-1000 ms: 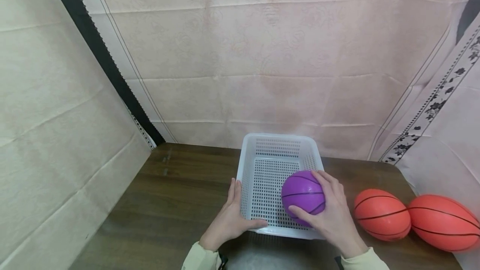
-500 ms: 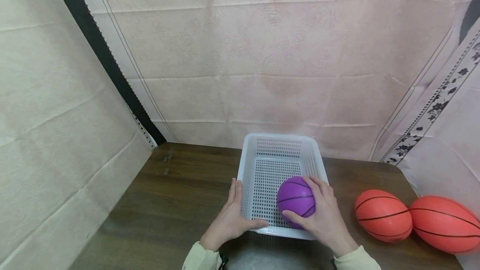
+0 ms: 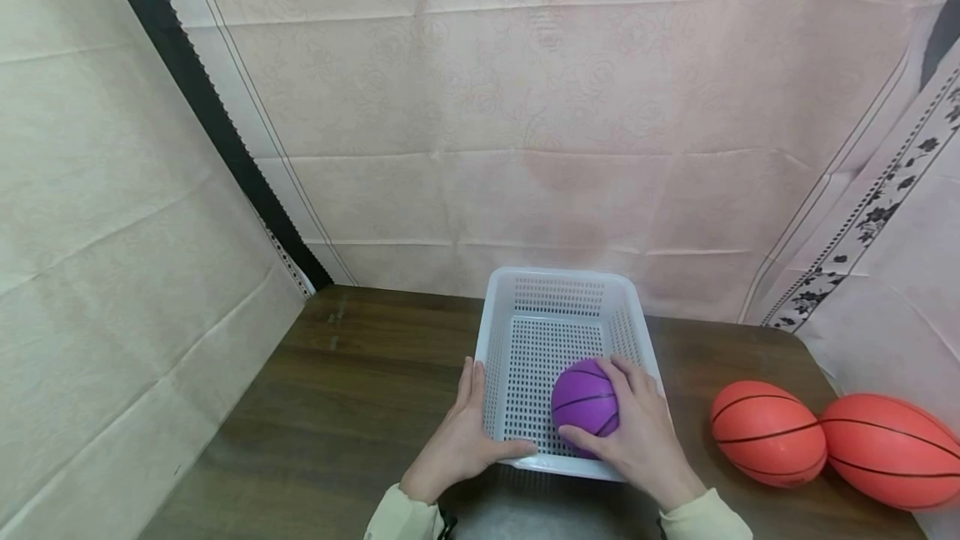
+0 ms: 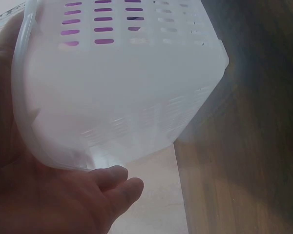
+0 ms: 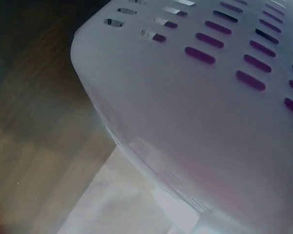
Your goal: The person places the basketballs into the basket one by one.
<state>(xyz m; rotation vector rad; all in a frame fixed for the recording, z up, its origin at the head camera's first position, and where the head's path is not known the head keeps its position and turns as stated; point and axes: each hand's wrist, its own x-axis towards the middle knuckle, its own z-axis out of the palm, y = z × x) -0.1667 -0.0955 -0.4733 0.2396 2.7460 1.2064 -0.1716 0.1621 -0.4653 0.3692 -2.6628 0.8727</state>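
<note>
Since a second ago your right hand (image 3: 639,433), grasping the purple ball (image 3: 584,402), has moved it lower and toward nine o'clock, inside the basket (image 3: 543,340) at five, hiding that corner; your left hand (image 3: 457,447) grips the seven o'clock corner; two red balls (image 3: 768,433) lie toward four

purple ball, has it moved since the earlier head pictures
Yes: the purple ball has shifted left in the head view, farther from the nearer red ball on the table.

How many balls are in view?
3: a purple ball in the white basket, held by the right hand; a red ball right of the basket; another red ball farther right.
</note>
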